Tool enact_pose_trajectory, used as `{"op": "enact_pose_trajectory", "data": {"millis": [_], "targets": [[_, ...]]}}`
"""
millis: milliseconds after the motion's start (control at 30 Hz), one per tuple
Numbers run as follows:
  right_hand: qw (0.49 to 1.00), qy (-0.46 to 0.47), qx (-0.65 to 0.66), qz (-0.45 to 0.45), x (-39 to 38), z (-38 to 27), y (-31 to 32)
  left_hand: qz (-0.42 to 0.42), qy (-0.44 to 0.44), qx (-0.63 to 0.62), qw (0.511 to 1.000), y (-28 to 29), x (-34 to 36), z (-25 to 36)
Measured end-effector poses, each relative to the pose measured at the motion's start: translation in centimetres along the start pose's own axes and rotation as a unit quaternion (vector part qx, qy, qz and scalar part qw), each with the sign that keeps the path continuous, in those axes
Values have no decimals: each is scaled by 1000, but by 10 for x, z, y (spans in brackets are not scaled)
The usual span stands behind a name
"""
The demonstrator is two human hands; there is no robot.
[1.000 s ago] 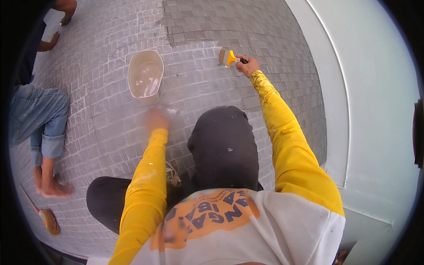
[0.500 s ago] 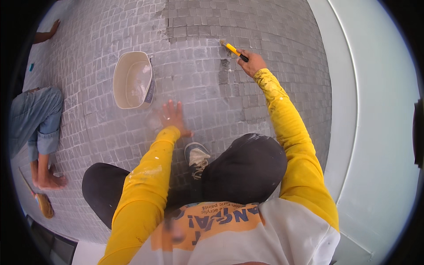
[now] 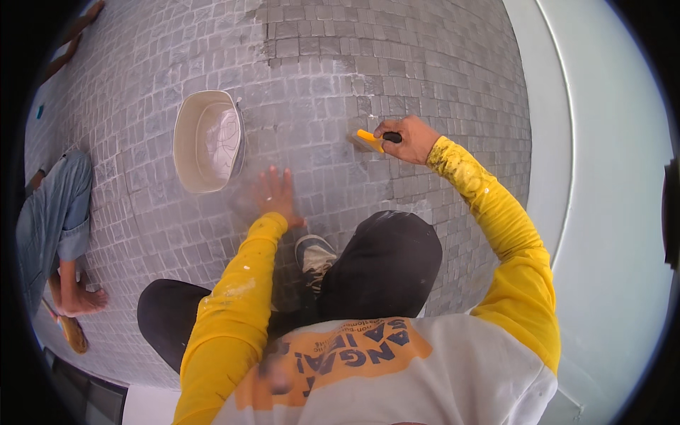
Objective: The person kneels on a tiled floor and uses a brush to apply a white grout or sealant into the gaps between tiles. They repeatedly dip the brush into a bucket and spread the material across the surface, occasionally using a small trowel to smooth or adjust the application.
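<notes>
In my right hand (image 3: pixel 412 139) is a paintbrush (image 3: pixel 369 139) with a yellow and black handle. Its bristles, partly hidden, meet the stone paving (image 3: pixel 304 149) where a pale coated area borders darker stones. My left hand (image 3: pixel 276 195) lies flat on the pale stones, fingers spread, holding nothing. Just beyond and left of it stands a cream bucket (image 3: pixel 188 138) with whitish material at the bottom.
A co-worker in rolled-up jeans (image 3: pixel 55 212) sits barefoot at the far left. A broom (image 3: pixel 73 335) lies by their feet. Along the right runs a pale wall (image 3: pixel 609 184). My shoe (image 3: pixel 313 255) rests between my knees.
My right hand has come closer to me, bringing the brush down along the edge of the pale area and turning its handle more level. The left hand stays planted.
</notes>
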State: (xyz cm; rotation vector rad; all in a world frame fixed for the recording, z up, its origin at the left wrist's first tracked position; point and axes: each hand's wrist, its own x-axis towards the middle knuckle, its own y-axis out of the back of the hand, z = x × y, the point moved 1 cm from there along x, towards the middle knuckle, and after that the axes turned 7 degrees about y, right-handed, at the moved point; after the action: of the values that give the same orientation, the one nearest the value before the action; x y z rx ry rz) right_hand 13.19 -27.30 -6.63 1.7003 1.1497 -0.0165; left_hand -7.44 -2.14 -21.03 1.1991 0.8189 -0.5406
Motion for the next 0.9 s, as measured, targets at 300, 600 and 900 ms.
{"op": "enact_pose_trajectory", "data": {"millis": [300,600,900], "targets": [[926,-252,144,241,80,39,93,3,-17,-20,1000,-10,5,-7],[926,-75,212,304,123,18,75,14,-9,0,1000,-3,-4,-3],[990,-17,29,134,-36,2,-39,34,-19,6,999,-12,5,-3]]}}
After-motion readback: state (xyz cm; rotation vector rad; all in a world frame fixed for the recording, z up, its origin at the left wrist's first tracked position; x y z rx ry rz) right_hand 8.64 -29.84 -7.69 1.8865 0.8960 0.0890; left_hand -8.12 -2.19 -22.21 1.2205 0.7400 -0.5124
